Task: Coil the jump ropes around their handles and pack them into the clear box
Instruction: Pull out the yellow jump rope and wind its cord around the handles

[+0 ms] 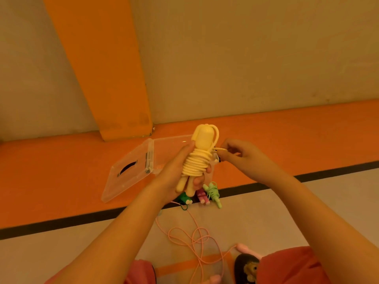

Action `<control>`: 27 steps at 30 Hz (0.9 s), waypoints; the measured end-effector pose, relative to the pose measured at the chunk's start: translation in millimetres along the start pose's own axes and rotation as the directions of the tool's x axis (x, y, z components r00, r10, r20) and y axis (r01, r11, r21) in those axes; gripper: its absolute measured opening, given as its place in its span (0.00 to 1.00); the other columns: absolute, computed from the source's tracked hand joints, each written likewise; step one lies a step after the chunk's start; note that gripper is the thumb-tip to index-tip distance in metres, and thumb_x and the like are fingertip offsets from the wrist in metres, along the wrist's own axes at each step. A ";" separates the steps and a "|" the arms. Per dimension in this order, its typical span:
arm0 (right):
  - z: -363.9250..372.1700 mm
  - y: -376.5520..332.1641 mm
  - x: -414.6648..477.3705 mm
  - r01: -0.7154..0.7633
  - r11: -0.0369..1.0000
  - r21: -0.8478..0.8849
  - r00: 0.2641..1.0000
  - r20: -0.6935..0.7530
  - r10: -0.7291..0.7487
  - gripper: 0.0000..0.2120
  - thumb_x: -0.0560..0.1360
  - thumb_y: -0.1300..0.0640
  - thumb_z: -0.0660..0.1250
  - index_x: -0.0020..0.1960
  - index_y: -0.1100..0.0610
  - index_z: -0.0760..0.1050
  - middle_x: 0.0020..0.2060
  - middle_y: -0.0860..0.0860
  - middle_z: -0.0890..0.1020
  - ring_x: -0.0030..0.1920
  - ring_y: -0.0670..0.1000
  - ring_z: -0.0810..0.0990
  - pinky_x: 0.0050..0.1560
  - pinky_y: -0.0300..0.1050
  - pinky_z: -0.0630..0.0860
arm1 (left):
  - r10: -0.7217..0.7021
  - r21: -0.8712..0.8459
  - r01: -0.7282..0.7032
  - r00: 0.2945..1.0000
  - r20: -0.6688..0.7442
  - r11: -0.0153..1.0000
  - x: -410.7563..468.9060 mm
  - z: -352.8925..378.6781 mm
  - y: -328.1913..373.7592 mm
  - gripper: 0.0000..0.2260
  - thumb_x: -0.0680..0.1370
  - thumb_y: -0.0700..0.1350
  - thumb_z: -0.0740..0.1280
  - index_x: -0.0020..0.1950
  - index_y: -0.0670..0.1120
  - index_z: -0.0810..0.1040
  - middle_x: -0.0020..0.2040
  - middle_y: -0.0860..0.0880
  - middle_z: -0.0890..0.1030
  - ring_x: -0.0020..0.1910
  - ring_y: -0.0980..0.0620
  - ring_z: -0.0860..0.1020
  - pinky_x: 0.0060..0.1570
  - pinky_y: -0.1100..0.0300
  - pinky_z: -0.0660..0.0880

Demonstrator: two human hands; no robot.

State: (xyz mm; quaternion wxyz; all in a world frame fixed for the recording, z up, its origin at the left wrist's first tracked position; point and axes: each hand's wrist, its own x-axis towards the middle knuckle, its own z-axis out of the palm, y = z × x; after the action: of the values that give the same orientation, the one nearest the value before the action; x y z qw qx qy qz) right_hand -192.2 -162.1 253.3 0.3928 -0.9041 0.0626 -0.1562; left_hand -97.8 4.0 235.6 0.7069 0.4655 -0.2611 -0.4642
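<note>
My left hand (176, 173) grips a yellow jump rope (198, 158) by its two handles, held upright, with the cord wound around them in many turns. My right hand (244, 158) pinches the loose end of the yellow cord just right of the coil. Behind the rope stands the clear box (164, 149) on the orange floor band, its lid (127, 171) swung open to the left. A pale green coiled rope (213, 193), a pink-handled one (202, 196) and a dark green one (184, 199) lie below my left hand. An uncoiled pink rope (196, 240) sprawls on the grey floor.
An orange pillar (102, 68) rises against the beige wall behind the box. A black stripe (61, 222) divides the orange band from the grey floor. My knees in red clothing (293, 265) and a dark shoe (246, 267) fill the bottom edge.
</note>
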 end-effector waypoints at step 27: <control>33.8 -29.8 -2.4 0.099 0.945 0.313 0.980 -0.194 -0.038 0.11 0.68 0.65 0.72 0.41 0.52 0.74 0.44 0.49 0.77 0.43 0.44 0.76 0.45 0.37 0.76 | 0.269 0.319 -0.146 0.882 -0.386 0.936 3.8 26.0 -12.8 0.13 0.79 0.49 0.64 0.63 0.54 0.72 0.53 0.52 0.82 0.50 0.55 0.81 0.46 0.60 0.79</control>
State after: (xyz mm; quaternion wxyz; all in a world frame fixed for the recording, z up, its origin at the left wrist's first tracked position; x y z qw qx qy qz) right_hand -183.6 -117.8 252.8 0.5216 -0.8111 0.0411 -0.2614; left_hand -122.3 -12.0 235.0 0.7194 0.6194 -0.2131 -0.2310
